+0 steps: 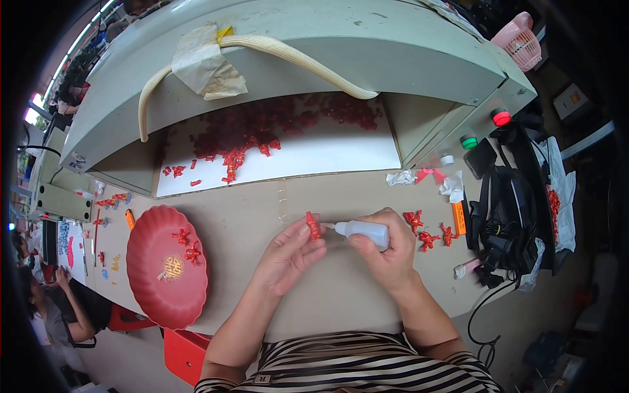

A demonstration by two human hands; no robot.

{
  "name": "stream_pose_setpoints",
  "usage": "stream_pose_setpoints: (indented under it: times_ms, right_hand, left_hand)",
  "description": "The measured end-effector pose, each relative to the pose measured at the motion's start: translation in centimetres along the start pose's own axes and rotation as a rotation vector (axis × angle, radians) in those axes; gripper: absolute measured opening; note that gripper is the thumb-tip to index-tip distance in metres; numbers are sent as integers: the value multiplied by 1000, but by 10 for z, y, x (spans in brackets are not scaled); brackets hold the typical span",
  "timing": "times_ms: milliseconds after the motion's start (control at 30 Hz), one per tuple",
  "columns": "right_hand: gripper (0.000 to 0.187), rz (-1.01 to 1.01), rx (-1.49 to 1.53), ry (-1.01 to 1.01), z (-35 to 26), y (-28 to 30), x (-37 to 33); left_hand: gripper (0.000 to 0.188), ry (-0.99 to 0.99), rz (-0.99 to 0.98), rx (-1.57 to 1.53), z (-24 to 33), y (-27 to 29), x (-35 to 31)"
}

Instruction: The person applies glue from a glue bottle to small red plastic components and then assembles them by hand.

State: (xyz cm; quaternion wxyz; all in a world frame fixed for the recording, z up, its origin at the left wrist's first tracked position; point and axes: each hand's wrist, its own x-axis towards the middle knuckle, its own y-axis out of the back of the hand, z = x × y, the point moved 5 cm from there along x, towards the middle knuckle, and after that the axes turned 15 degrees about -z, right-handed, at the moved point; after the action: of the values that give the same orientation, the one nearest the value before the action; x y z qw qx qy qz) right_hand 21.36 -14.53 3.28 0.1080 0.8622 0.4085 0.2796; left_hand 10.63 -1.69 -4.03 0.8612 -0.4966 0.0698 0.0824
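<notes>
Head view, from my remote post: my left grip pinches a red figurine above the table as my right grip clamps a pale bottle, its nozzle just beside the figurine (three more red figures lie at right), a scalloped red dish at left
</notes>
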Motion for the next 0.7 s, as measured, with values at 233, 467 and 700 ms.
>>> stream_pose_setpoints:
  times_ms: [233,467,700]
  right_hand:
    - [29,-5,0,-6,1,-1,-1]
    - [31,6,-14,12,0,0,-1]
    - [31,1,-5,8,0,-1,-2]
  left_hand:
    - [34,1,-9,-2,0,-1,0]
    - [34,11,-50,-10,-1,-4,1]
    - [34,24,-57,-30,-2,-6,0]
